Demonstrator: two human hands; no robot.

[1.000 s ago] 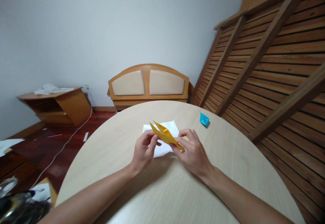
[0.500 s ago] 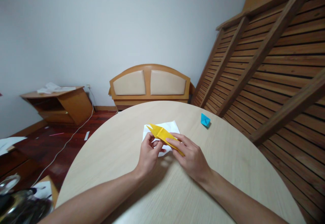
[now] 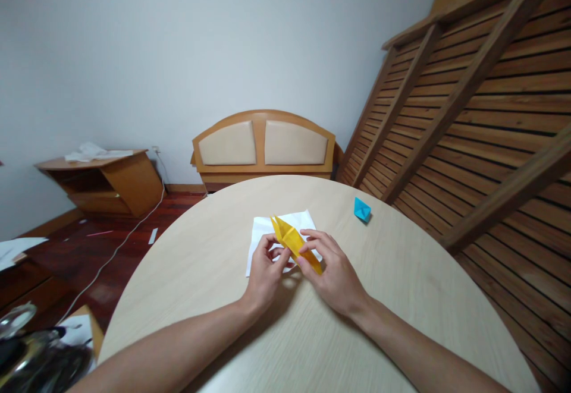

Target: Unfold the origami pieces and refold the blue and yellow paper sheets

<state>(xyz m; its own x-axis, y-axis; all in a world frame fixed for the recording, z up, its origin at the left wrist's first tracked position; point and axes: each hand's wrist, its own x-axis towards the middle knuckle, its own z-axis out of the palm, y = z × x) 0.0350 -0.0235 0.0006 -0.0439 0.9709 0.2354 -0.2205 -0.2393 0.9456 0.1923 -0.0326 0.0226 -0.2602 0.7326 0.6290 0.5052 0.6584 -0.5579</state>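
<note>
My left hand (image 3: 266,268) and right hand (image 3: 332,268) both pinch the yellow folded paper (image 3: 294,243) over the white sheet (image 3: 261,232); blue paper piece (image 3: 361,209) lies well apart.

This looks like a room in a home, perhaps a spare bedroom used for storage: a padded wooden headboard (image 3: 263,143) stands on the floor against the plain white wall, and a slatted wooden bed frame (image 3: 468,107) leans on edge at the right. A round, pale wood table (image 3: 401,298) fills the foreground over a dark red wooden floor (image 3: 111,244), where a white cable (image 3: 120,250) and scraps of paper lie loose. A low wooden corner cabinet (image 3: 107,182) with crumpled white sheets on top sits by the left wall.
</note>
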